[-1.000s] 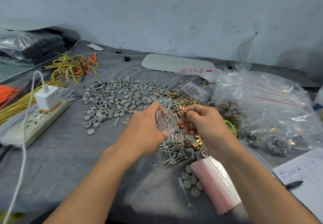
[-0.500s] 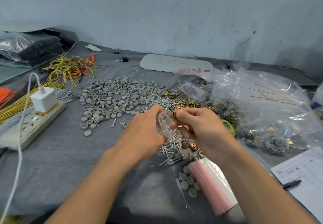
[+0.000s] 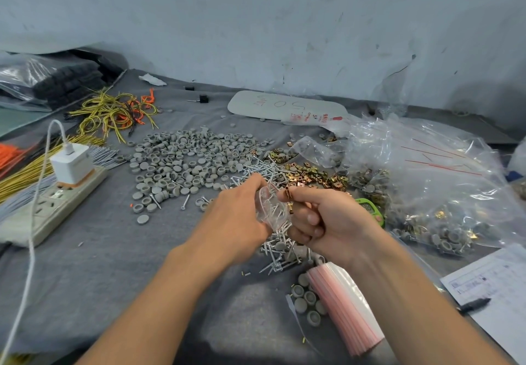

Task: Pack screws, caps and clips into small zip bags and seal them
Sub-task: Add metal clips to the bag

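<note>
small zip bag (image 3: 270, 208): clear, held above the cloth between both hands, mouth up and open; screws show through its wall.
left hand (image 3: 236, 216): fingers curled round the bag's left side, gripping it; thumb at the mouth rim.
right hand (image 3: 327, 222): thumb and forefinger pinch a copper clip (image 3: 288, 193) right at the bag's mouth; other fingers curled in, can't tell if they hold more.
screw pile (image 3: 280, 251): directly under the bag, spreading beyond it too.
grey caps (image 3: 185, 157): wide loose heap left of and beyond the bag, ragged edge, strays nearer the bag.
brass clips (image 3: 310, 171): heap just right of and beyond the bag, touching the screws.
empty zip bag stack (image 3: 344, 307): pink-striped, nearer than the bag and to its right, partly under the right forearm; a few caps just beside its left edge.
big clear bag (image 3: 427, 179): crumpled, well right of the zip bag, mixed parts inside.
power strip (image 3: 54, 202): far left of the bag, white charger (image 3: 72, 162) plugged in, cable trailing toward the near edge.
wires (image 3: 113, 111): yellow and orange tangle, left and well beyond the bag.
paper sheet (image 3: 501, 288): right of and nearer than the bag, cut by frame edge, pen (image 3: 474, 305) on it.
grey cloth (image 3: 99, 251): bare stretch left of the bag, from power strip to left forearm.
</note>
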Demonstrator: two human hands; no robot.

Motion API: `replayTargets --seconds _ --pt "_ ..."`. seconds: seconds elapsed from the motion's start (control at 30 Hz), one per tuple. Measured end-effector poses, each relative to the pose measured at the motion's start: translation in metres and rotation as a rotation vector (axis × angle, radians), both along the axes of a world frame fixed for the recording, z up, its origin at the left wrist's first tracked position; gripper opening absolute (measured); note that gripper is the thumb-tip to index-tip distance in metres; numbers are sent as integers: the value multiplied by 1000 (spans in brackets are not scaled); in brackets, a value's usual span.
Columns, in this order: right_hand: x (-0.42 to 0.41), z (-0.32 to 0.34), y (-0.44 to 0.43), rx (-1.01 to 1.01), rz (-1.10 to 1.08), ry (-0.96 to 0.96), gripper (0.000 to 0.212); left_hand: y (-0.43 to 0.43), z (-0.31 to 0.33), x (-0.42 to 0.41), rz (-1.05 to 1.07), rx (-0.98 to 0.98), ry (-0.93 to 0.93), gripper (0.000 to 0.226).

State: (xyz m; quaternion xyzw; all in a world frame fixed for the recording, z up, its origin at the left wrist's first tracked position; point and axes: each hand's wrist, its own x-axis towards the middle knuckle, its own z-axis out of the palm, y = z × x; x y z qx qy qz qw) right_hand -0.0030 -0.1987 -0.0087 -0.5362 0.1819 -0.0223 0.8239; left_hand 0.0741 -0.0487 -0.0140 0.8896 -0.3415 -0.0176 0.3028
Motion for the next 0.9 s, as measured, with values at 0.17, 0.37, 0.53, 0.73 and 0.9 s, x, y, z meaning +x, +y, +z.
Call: replayTargets --seconds 0.17,0.37,0.53,0.73,0.9 --pt "3 -3 6 -39 -36 -24 37 -1 -1 0 4 12 4 42" --pt "8 -7 24 -995 -147 -98 14 -2 -1 1 -15 -22 22 43" --pt "14 6 -3 -1037 -360 -73 23 1 3 2 2 -79 32 36" --pt "30 -9 -60 -1728 -163 476 33 6 3 5 11 -76 40 39" --pt "44 -29 -55 -1932 27 508 27 10 0 11 38 -83 34 36"
